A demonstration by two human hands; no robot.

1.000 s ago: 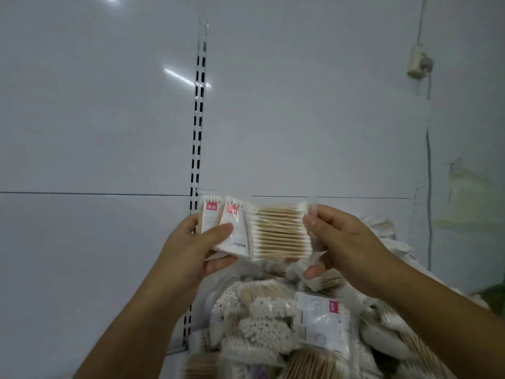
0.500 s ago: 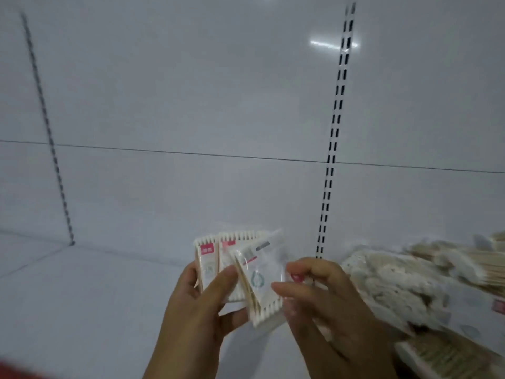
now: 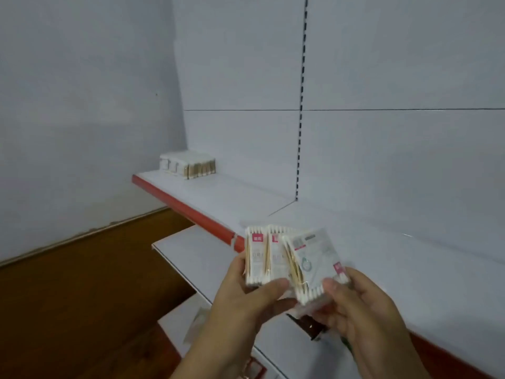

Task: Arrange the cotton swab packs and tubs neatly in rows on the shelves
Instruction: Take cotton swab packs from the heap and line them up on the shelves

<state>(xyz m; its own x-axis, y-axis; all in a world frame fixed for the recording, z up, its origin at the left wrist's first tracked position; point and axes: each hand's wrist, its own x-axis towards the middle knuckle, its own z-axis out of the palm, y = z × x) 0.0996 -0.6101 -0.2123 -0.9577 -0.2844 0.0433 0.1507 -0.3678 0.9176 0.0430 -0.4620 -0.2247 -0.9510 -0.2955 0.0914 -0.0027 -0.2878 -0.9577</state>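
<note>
Cotton swab packs (image 3: 284, 258), three held: left hand (image 3: 246, 305) fingers curl round two upright; right hand (image 3: 363, 310) fingers pinch the third, tilted, touching them. Far beyond fingers, row of packs (image 3: 188, 166) on shelf (image 3: 246, 198), count unclear.

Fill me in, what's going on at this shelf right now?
A person is stocking a white shelf. The left hand grips two cotton swab packs; the right hand pinches a third pack, tilted against them, above the shelf's front edge. A short row of packs already stands at the shelf's far left end.
</note>
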